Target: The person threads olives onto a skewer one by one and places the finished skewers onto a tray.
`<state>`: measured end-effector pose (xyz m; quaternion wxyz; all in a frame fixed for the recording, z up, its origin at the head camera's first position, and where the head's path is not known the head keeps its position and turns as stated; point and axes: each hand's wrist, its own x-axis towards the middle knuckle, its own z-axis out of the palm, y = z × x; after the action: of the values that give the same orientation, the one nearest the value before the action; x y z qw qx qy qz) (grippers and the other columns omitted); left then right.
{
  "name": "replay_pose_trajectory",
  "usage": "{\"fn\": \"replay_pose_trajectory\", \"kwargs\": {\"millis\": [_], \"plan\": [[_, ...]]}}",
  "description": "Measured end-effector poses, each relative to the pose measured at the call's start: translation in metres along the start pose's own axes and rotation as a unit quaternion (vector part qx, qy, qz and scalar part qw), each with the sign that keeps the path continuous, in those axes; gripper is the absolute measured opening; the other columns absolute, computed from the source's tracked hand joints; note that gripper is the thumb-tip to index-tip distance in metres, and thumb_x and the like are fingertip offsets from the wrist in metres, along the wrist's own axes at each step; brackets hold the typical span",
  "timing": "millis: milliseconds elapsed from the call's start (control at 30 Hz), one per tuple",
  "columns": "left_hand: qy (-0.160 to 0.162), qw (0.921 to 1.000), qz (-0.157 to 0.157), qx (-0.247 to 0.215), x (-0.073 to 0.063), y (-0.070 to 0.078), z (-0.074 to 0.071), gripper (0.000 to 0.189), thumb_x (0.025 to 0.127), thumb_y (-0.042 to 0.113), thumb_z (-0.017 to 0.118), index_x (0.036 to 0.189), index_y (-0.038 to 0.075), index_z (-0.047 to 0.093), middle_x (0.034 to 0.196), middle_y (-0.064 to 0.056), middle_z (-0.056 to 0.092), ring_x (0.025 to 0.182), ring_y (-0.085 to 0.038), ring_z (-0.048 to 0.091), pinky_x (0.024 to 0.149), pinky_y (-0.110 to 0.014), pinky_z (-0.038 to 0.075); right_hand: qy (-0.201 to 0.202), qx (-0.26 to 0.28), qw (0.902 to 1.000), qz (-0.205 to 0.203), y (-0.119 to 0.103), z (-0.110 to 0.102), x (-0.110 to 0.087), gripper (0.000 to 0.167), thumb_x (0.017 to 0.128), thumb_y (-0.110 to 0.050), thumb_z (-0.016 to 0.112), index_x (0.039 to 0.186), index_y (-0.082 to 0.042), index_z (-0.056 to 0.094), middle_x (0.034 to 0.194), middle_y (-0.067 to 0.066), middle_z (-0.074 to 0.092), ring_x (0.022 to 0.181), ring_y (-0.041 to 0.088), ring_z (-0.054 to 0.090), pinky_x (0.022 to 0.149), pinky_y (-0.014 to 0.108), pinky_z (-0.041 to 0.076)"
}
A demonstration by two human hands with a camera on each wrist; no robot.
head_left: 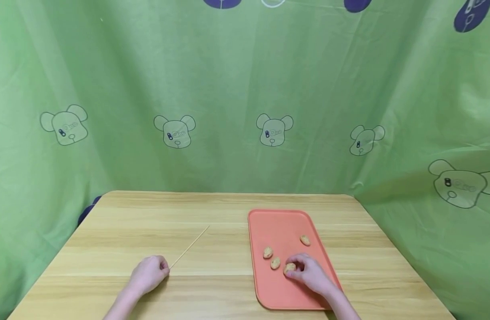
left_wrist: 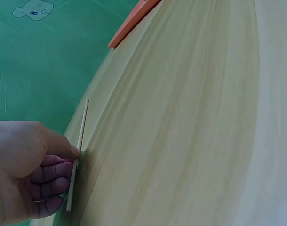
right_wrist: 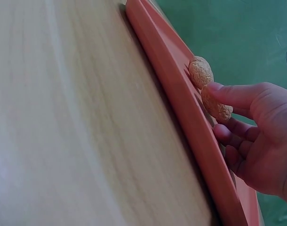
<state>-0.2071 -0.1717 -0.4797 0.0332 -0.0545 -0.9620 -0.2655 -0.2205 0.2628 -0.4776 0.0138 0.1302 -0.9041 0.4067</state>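
Observation:
My left hand [head_left: 150, 273] pinches a thin wooden skewer [head_left: 190, 246] near its close end, between thumb and fingers. From the fingers the skewer slants away to the right, low over the table. On the coral tray [head_left: 265, 293] at the right, my right hand [head_left: 309, 272] grips a tan, wrinkled oval lump [head_left: 289, 268] between thumb and fingers. In the right wrist view the thumb lies across this lump [right_wrist: 215, 104]. Two similar tan lumps [head_left: 275, 263] [head_left: 267, 252] lie just left of it on the tray, and another lump [head_left: 305, 240] lies farther back.
The wooden table [head_left: 213, 293] has light grain and a straight back edge. A raised rim [right_wrist: 181, 108] runs round the tray. Behind the table and along both sides hangs a green curtain [head_left: 221, 80] printed with bear heads.

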Motion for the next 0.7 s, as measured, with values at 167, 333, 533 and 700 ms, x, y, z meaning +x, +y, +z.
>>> {"fn": "replay_pose_trajectory", "kwargs": {"millis": [167,333,533,700], "plan": [[0.005,0.9999,0.009,0.008,0.0,0.0,0.001,0.007,0.077,0.008,0.063,0.071,0.01,0.06,0.063,0.003,0.053,0.056,-0.012,0.044,0.051,-0.029,0.039,0.011,0.006,0.9999,0.011,-0.001,-0.001,-0.001,0.026,0.075,-0.014,0.077,0.095,-0.003,0.065,0.084,0.004,0.054,0.07,0.01,0.046,0.061,0.022,0.04],[0.016,0.9996,0.017,0.017,-0.001,0.001,0.001,0.009,0.08,0.008,0.061,0.072,0.012,0.061,0.061,0.005,0.051,0.054,-0.011,0.043,0.048,-0.027,0.037,0.03,0.016,0.9994,-0.001,0.0,0.0,-0.004,0.027,0.075,-0.014,0.077,0.096,-0.003,0.065,0.082,0.002,0.055,0.071,0.01,0.047,0.062,0.022,0.041],[0.019,0.9994,0.027,0.009,-0.006,0.008,-0.006,0.007,0.083,0.008,0.062,0.077,0.012,0.063,0.066,0.006,0.055,0.056,-0.01,0.045,0.05,-0.027,0.039,0.043,0.028,0.9987,0.006,-0.003,0.0,-0.005,0.029,0.075,-0.014,0.077,0.099,-0.002,0.065,0.085,0.002,0.055,0.072,0.009,0.049,0.065,0.023,0.043],[0.033,0.9988,0.036,0.007,-0.008,0.01,-0.011,0.006,0.085,0.009,0.061,0.079,0.009,0.063,0.069,0.004,0.058,0.059,-0.01,0.048,0.054,-0.031,0.043,0.049,0.045,0.9978,0.002,-0.007,0.0,-0.004,0.031,0.074,-0.013,0.077,0.1,-0.001,0.065,0.089,0.003,0.056,0.074,0.01,0.051,0.067,0.023,0.045]]}}
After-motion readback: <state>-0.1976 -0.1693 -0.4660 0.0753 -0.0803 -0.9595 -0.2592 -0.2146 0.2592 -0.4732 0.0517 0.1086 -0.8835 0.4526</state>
